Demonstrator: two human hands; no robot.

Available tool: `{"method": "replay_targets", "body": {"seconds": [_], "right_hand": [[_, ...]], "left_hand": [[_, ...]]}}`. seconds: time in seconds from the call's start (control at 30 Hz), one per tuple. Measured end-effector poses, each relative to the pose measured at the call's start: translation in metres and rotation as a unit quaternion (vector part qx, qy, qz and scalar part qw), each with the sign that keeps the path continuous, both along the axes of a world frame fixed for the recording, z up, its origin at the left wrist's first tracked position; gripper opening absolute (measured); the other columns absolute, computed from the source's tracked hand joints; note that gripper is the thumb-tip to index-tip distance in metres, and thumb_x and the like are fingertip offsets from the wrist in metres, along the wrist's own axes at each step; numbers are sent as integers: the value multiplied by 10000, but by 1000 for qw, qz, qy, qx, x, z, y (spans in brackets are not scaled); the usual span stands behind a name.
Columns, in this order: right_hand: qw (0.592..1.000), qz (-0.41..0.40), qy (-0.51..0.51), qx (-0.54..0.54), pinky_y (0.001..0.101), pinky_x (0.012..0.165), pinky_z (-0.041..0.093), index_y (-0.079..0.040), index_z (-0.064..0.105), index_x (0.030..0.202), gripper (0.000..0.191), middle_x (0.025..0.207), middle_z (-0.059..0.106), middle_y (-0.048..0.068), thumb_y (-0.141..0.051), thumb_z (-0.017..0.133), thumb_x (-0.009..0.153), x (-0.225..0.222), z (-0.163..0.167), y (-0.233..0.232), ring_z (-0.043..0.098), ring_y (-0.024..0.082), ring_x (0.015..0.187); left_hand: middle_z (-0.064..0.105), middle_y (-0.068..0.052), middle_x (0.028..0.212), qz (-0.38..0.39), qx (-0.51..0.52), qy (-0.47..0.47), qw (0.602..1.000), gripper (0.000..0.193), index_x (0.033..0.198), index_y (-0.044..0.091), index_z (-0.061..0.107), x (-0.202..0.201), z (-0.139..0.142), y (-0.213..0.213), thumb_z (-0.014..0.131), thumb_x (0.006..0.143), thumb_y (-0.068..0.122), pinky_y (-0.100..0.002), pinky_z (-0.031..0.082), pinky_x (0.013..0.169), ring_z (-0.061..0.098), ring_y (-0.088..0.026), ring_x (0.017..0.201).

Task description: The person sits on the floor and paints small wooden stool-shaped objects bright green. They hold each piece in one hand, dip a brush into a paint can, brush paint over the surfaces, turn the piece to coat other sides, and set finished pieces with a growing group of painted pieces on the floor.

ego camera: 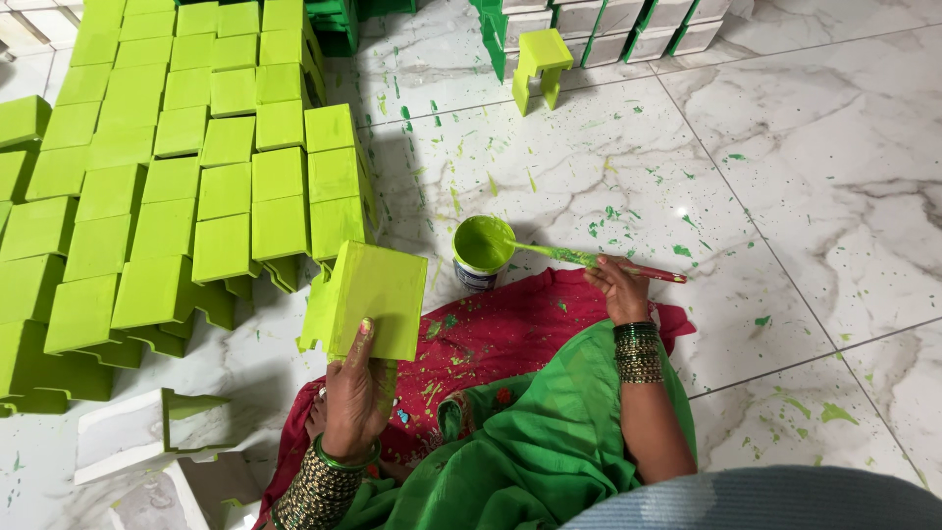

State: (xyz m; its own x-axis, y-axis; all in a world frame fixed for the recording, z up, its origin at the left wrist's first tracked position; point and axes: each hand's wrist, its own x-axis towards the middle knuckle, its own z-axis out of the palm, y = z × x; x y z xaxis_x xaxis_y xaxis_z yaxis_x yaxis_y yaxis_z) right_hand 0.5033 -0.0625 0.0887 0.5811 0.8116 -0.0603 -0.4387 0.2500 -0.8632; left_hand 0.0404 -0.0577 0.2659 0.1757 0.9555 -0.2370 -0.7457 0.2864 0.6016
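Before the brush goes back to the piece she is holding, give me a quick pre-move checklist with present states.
1. Left hand grips the green painted piece: ok.
2. Right hand holds the brush: ok.
3. Brush tip in the paint can: ok.
4. Can upright on the marble floor: ok.
5. Paint loaded on the bristles: cannot tell.
6. Floor free of paint: not ok, green splatters.

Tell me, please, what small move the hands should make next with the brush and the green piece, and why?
Probably lift the brush out of the paint can and carry it to the green piece. The right hand holds the brush with its tip dipped in the can of green paint, while the left hand holds the piece up, apart from the brush.
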Motion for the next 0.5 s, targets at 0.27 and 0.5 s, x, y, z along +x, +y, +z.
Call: {"method": "replay_targets", "body": {"seconds": [0.27, 0.5], "right_hand": [[998, -14, 62, 8, 413, 747, 665, -32, 688, 993, 100, 919, 730, 80, -44, 758, 922, -1, 0, 1, 748, 245, 792], [998, -14, 56, -18, 411, 731, 672, -26, 673, 987, 123, 908, 734, 92, -36, 768, 908, -6, -3, 4, 756, 252, 785]], "left_hand": [[670, -85, 1293, -2, 5, -3, 1000, 414, 1345, 18, 574, 1, -1, 0, 674, 957, 125, -343, 571, 993, 667, -181, 1156], [665, -78, 1291, -2, 5, -4, 1000, 410, 1349, 25, 568, 0, -5, 1, 673, 965, 124, -338, 556, 1008, 662, -176, 1163]]}}
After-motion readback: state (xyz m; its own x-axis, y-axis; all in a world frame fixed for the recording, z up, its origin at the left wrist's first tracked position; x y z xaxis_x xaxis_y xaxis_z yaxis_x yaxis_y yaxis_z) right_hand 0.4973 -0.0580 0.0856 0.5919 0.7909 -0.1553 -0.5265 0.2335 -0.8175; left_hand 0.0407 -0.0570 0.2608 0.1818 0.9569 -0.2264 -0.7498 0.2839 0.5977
